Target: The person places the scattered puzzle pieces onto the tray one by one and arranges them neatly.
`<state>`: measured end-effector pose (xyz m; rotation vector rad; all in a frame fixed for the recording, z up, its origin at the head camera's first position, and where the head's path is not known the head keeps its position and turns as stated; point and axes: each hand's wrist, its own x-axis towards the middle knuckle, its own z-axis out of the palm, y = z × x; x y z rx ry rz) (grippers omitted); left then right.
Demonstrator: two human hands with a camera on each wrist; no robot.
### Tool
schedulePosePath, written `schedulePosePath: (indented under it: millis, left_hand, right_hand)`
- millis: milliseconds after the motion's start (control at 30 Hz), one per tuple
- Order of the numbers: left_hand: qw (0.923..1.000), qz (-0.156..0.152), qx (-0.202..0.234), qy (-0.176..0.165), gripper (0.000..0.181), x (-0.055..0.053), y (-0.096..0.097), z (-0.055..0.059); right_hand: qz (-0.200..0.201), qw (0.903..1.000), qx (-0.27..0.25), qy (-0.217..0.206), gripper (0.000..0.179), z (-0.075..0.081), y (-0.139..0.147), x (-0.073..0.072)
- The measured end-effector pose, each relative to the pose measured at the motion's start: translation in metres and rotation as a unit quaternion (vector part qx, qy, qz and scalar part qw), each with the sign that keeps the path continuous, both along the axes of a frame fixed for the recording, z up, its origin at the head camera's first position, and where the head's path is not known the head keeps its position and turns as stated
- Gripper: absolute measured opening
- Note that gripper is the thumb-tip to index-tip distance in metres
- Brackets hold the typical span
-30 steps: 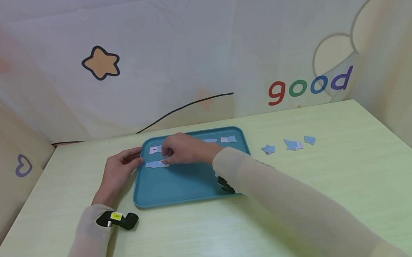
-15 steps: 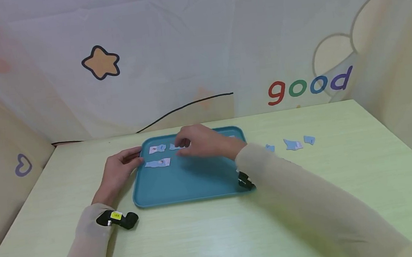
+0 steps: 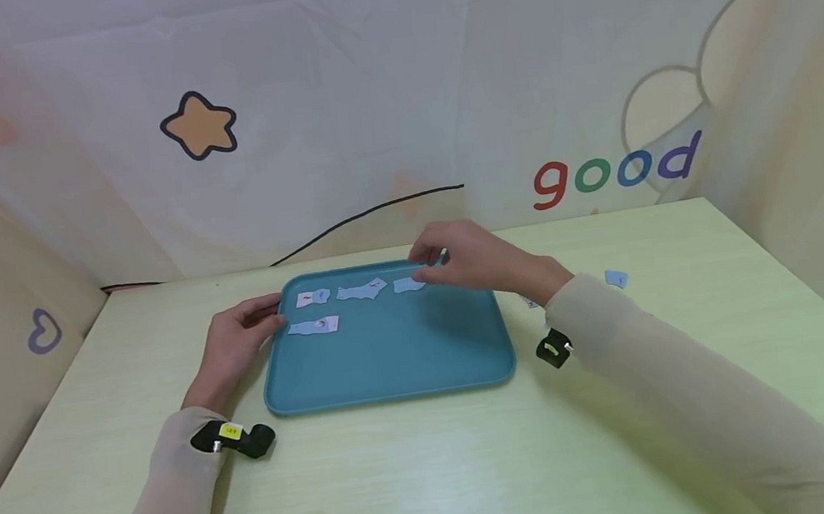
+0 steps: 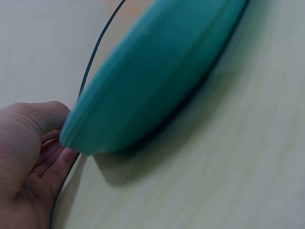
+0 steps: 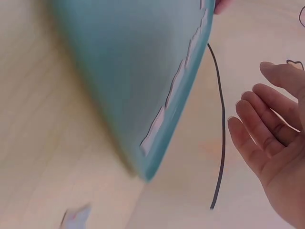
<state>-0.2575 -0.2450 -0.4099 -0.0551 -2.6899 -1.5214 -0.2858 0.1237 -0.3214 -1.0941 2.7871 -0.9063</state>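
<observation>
My left hand [image 3: 235, 351] holds the left edge of a blue-green tray [image 3: 392, 355], with the thumb and fingers at its rim in the left wrist view. Over the tray's far right part hovers my right hand [image 3: 476, 260], fingers loosely bent and nothing between them, as the right wrist view confirms. Inside the tray, a row of light-blue paper pieces with wavy cut edges lies along the far rim, among them a wide piece [image 3: 361, 290] and one [image 3: 407, 284] beside the right fingertips. A single long piece [image 3: 314, 326] lies below, at the left.
Right of the tray, a small blue piece [image 3: 616, 278] lies on the pale wooden table [image 3: 405, 475]. Another piece [image 3: 530, 302] is partly covered by the right forearm. A printed cloth backdrop [image 3: 337, 114] stands behind the table.
My right hand has left the long lower piece and moved right and away, rising above the tray's far right part. The row of pieces has come into sight. My left hand stays put.
</observation>
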Motion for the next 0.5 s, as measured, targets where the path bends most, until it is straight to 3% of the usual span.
schedulePosePath:
  millis: [167, 500]
  left_hand:
    - [1.0000, 0.002, 0.006, -0.007, 0.046, -0.002, 0.001, -0.002]
    - [0.9999, 0.002, 0.007, -0.007, 0.046, -0.003, -0.002, -0.002]
  right_hand:
    - [-0.008, 0.9999, 0.003, 0.011, 0.028, -0.002, 0.028, 0.009]
    - [-0.077, 0.9961, 0.037, -0.021, 0.033, -0.007, 0.085, 0.020]
